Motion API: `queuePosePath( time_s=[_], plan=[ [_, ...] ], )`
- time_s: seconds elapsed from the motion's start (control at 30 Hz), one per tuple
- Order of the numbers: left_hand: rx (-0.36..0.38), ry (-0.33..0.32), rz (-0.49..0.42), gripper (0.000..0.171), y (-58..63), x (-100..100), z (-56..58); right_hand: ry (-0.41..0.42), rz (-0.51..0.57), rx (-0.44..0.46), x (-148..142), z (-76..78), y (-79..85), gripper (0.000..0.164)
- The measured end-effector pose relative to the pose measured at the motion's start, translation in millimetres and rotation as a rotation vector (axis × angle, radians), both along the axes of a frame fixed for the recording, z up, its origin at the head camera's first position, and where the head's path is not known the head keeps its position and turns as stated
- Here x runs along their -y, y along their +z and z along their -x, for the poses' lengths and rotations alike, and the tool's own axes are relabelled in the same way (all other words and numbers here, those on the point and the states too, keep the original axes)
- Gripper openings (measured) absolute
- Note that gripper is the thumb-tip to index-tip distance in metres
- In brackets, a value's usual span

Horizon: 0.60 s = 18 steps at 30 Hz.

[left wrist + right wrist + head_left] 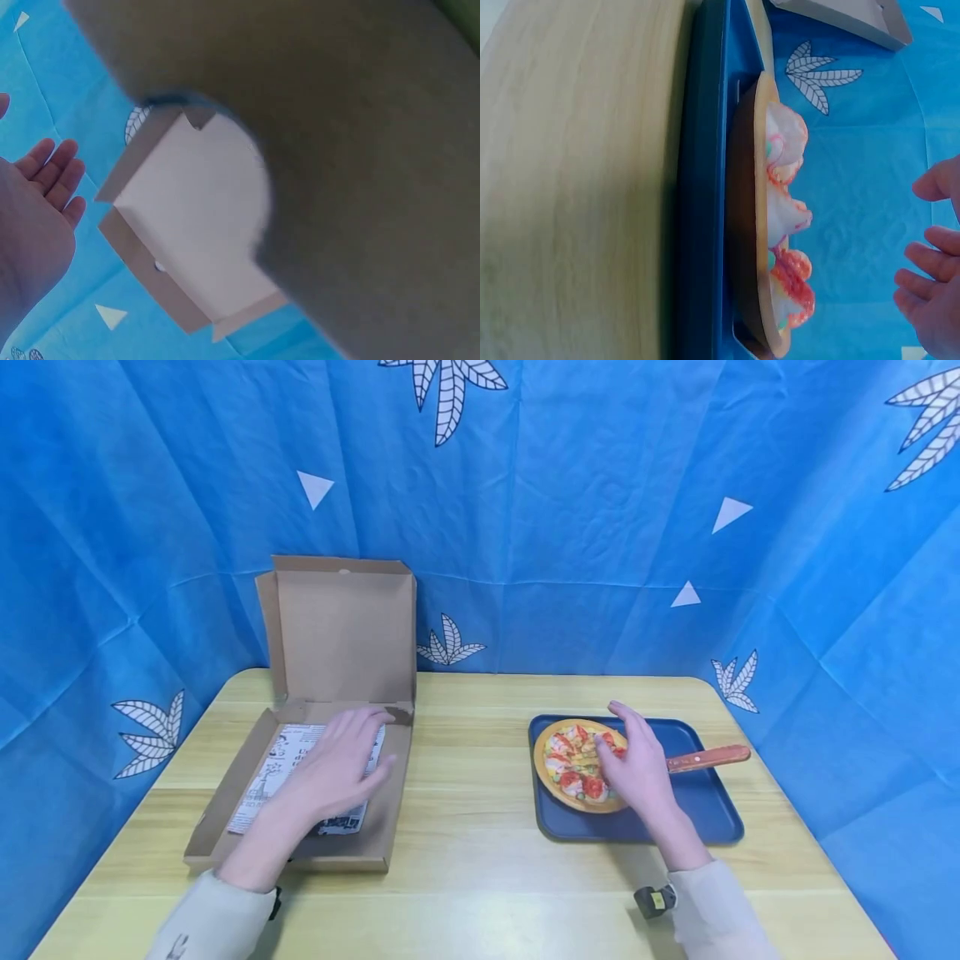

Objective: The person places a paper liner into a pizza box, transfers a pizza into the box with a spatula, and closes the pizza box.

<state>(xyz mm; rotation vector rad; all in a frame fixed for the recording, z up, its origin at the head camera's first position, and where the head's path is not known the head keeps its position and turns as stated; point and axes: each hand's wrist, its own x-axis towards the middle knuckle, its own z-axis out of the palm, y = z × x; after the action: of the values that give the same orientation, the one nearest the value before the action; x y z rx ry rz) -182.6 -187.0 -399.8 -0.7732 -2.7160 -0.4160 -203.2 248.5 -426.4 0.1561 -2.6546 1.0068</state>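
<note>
My left hand (326, 781) is held over an unfolded cardboard pizza box (347, 635), fingers extended and thumb apart, with nothing in it. Printed newspaper-style paper (273, 768) lines the bottom of the box. On the right, a small pizza (562, 777) with red and white toppings lies at the left side of a dark blue tray (708, 810). Above the pizza's right edge hovers my right hand (641, 768), its fingers loosely spread and empty. A wooden handle (708, 758) sticks out past the tray's right rim; its other end is hidden behind that hand.
Both the box and the tray stand on a light wood-grain table (472, 793), with a strip of tabletop between them. A blue cloth (600, 527) with white leaf and triangle prints hangs behind and along both sides. The raised box lid stands near this cloth.
</note>
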Motion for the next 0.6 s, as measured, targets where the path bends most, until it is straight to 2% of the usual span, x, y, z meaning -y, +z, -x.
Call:
queuePosePath(
  time_s=[0.33,0.6],
  plan=[
    [0.037,-0.026,-0.013,0.059,4.9,-28,4.8,0.014,-0.04,-0.006,-14,-2.6,-3.7,0.054],
    [0.042,-0.045,0.001,0.061,8.9,-49,5.4,0.025,-0.095,-0.017,-21,-5.0,-1.8,0.055]
  ],
)
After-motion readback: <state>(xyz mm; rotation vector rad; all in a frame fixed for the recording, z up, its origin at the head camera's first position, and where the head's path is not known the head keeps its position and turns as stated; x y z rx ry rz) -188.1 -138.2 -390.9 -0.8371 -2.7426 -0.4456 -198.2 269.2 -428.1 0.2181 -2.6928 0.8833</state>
